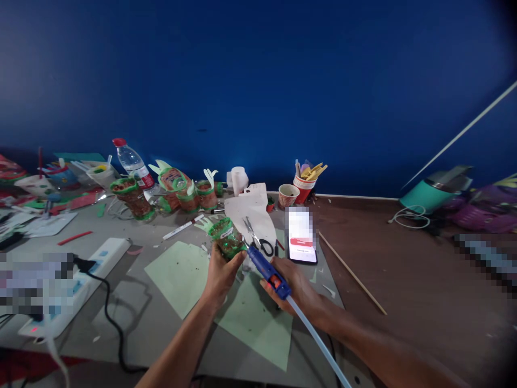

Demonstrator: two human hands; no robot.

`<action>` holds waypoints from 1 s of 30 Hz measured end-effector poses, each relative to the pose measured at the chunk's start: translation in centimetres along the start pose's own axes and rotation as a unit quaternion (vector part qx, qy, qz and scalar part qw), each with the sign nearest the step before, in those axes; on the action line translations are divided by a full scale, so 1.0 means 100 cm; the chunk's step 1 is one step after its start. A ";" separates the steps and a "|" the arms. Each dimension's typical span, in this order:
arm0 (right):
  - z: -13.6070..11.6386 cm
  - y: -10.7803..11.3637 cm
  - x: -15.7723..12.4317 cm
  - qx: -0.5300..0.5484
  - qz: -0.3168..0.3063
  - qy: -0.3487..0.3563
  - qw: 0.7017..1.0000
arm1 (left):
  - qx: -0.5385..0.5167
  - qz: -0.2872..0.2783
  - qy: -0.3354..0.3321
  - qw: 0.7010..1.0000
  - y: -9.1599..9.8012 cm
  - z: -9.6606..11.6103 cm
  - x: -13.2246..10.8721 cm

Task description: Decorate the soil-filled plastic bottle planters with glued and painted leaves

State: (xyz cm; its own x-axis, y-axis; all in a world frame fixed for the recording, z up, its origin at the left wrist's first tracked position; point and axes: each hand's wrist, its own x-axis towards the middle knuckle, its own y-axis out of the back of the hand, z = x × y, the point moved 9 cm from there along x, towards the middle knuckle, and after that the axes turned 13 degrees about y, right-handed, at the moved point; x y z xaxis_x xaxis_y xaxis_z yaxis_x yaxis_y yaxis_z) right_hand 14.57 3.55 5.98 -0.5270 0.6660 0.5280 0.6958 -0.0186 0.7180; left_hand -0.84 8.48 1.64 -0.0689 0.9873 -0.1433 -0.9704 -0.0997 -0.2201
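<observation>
Near the middle of the table, my left hand [222, 272] is closed around a green-rimmed decorated cup [226, 233] with brown sides and a pale green paper piece sticking out at its left. A blue hot glue gun [264, 265] is gripped in my right hand [297, 285]. Its nozzle points up and left, at the right side of the cup; I cannot tell whether they touch. A long translucent glue stick [319, 340] runs out of the gun's back end. Under my hands lie pale green paper sheets [256, 323]. Black-handled scissors [258, 237] rest just beyond the gun.
Behind stand similar decorated cups [188, 200], a water bottle [131, 161] and a paper cup [288, 195]. A lit phone [301, 237] and a wooden stick [353, 275] lie to the right. At left is a white power strip [109, 258] with a black cord [108, 307].
</observation>
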 end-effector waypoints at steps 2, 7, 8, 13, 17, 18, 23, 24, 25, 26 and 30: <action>-0.003 0.002 0.001 0.019 0.008 0.006 1.000 | -0.001 -0.001 -0.004 1.000 0.000 0.001 0.000; -0.005 0.003 0.002 0.049 0.016 0.011 0.999 | -0.004 -0.016 -0.006 1.000 -0.003 0.000 0.000; -0.005 0.003 0.002 0.053 0.017 0.012 0.998 | -0.003 -0.017 -0.007 1.000 -0.003 0.000 0.000; -0.007 0.003 0.003 0.049 0.012 0.011 0.999 | -0.004 -0.011 -0.001 1.000 -0.003 0.000 0.000; -0.007 0.003 0.003 0.042 0.008 0.009 0.999 | 0.000 -0.009 0.001 1.000 -0.003 0.001 -0.002; -0.007 0.003 0.003 0.041 0.009 0.009 0.999 | 0.000 -0.010 0.002 1.000 -0.003 0.001 -0.002; -0.007 0.001 0.002 0.035 0.003 0.011 0.999 | 0.014 -0.008 -0.004 1.000 -0.001 -0.002 0.000; -0.006 0.001 0.002 0.030 0.002 0.009 1.000 | 0.014 -0.007 -0.005 1.000 0.000 -0.002 0.000; -0.006 0.001 0.002 0.025 0.002 0.006 1.000 | 0.012 -0.008 -0.005 1.000 0.000 -0.002 0.001; -0.005 0.001 0.001 0.020 0.003 0.002 1.000 | 0.007 -0.010 -0.004 1.000 -0.001 -0.002 0.001; -0.004 0.002 0.002 0.023 0.004 -0.001 1.000 | -0.012 -0.004 0.006 1.000 -0.002 0.000 0.000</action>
State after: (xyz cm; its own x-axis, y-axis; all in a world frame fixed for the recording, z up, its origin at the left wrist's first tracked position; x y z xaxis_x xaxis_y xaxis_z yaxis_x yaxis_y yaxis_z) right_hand 14.45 3.37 6.43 -0.5198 0.6678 0.5328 0.7223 0.0106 0.6915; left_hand -0.68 8.46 1.65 -0.0590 0.9864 -0.1532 -0.9650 -0.0956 -0.2442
